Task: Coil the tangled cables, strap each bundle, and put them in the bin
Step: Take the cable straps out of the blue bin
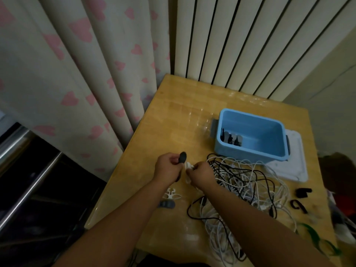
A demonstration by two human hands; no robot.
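Nearest the person, most of the work looks undone: the tangled cables (244,191), white and black, sprawl loose across the wooden table (163,120), reaching almost to its near edge. Above them, the left hand (169,167) curls its fingers around a dark strap (182,157), while the right hand (200,175) pinches a small white bundle (189,166) between the two hands, apparently being fastened. More black straps (302,192) wait to the right. Beyond the tangle, the blue bin (250,135) holds only a few dark pieces, its white lid (292,166) lying beside it. Behind stand a heart-print curtain (77,64) and ribbed wall panels (250,39).
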